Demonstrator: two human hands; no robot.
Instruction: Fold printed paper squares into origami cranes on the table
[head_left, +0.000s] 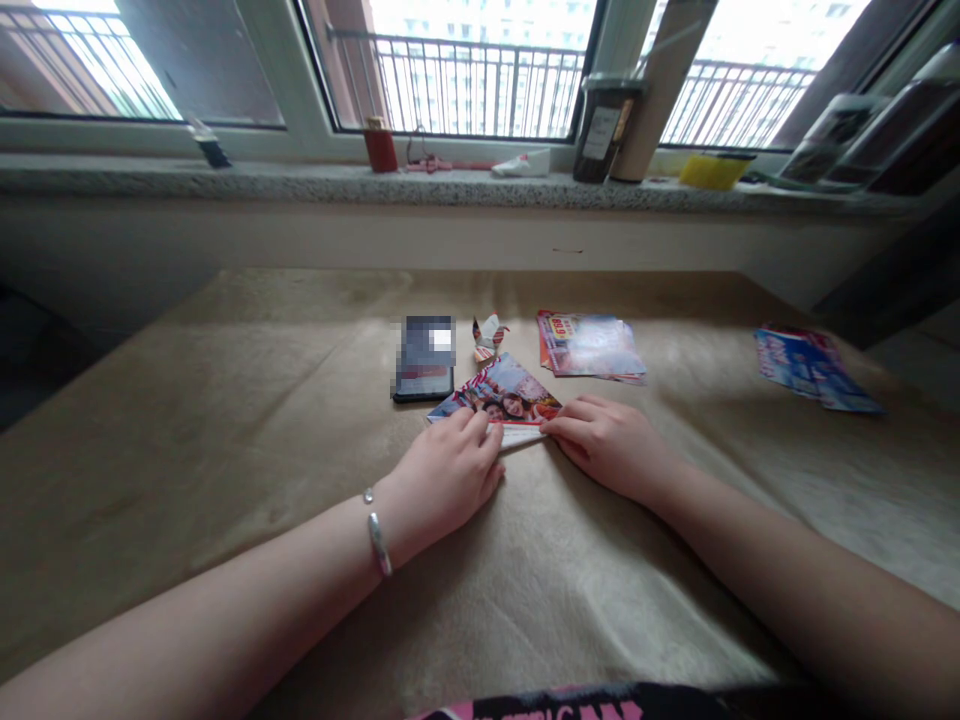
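Folded paper (517, 385) under the fingers of both my hands

My left hand (446, 468) lies over the near left part of the paper, fingers close together and bent. My right hand (607, 440) is drawn narrow, its fingertips touching the near right corner. Whether either hand pinches the sheet or only presses it, I cannot tell. A silver bracelet (379, 545) circles my left wrist.

The paper rests on the table in front of me, roughly a triangle with its peak pointing away. A colourful printed picture faces up, and a white strip (521, 437) runs along the near edge between my hands.

Just beyond the peak stands a small folded paper figure (489, 338). Beside it, to the left, lies a dark phone (424, 365), its screen blurred. Past my right hand is a stack of leaflets (592, 345); a second, fanned bunch (817, 368) lies well apart, farther right. Tan cloth (202, 430) covers the tabletop.

Farther out, a stone windowsill (300, 185) bears a red container (380, 150), a white tube (525, 164), a dark jar (598, 140), a tall brown tube (660, 90) and a yellow item (709, 171). Behind the glass runs a railing (487, 85).
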